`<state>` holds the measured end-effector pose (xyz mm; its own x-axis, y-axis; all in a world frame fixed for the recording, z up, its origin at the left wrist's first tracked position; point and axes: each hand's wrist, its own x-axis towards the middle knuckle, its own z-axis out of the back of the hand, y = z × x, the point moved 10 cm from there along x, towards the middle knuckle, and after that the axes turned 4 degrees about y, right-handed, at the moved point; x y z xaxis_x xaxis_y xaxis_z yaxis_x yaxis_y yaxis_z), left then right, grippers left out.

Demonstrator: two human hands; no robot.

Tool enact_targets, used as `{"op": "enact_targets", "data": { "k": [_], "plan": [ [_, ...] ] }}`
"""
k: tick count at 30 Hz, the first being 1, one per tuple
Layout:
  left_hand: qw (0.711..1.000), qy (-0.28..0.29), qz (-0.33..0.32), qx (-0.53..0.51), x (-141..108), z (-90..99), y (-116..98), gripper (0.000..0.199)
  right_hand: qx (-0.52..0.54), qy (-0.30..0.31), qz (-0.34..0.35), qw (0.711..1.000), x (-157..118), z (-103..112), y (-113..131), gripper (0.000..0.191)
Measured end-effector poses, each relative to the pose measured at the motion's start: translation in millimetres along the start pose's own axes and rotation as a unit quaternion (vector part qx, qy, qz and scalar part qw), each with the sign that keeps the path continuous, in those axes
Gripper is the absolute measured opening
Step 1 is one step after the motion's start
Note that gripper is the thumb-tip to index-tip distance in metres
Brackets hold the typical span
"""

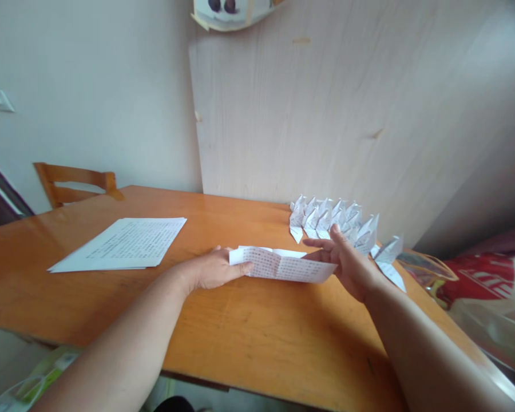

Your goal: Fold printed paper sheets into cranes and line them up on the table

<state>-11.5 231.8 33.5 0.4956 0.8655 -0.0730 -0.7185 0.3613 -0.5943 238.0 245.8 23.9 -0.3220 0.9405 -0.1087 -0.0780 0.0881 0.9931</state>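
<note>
A folded sheet of printed paper (278, 266) with a crease down its middle is held just above the table, its near flap raised. My left hand (217, 268) pinches its left end, thumb in front and fingers behind. At the other end my right hand (343, 260) has some fingers inside the fold, behind the near flap, and its thumb points up. Whether those fingers press on the paper is partly hidden. Just beyond my right hand stand several folded paper shapes (324, 217) with pointed tips, in rows.
A stack of printed sheets (129, 246) lies on the left of the wooden table (240, 332). Behind it is a wooden chair (77, 174). A pale board (283, 126) leans along the table's back edge. Red and clear plastic bags (480, 280) sit off the right edge.
</note>
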Motion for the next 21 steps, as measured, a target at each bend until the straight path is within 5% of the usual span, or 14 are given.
{"op": "enact_targets", "data": {
  "k": [5, 15, 21],
  "plan": [
    [0.999, -0.005, 0.023, -0.035, -0.6, -1.7, -0.4, 0.061, 0.033, 0.015, 0.055, 0.998, 1.7, -0.3, 5.7, 0.075],
    [0.983, 0.032, -0.007, -0.181, 4.1, -10.7, -2.4, 0.058, -0.054, -0.030, 0.038, 0.997, 4.3, -11.9, -2.3, 0.029],
    [0.957, -0.053, -0.034, -0.285, 10.8, 5.9, 2.6, 0.054, -0.111, -0.054, 0.032, 0.992, 3.9, -8.0, -1.6, 0.032]
  ]
}}
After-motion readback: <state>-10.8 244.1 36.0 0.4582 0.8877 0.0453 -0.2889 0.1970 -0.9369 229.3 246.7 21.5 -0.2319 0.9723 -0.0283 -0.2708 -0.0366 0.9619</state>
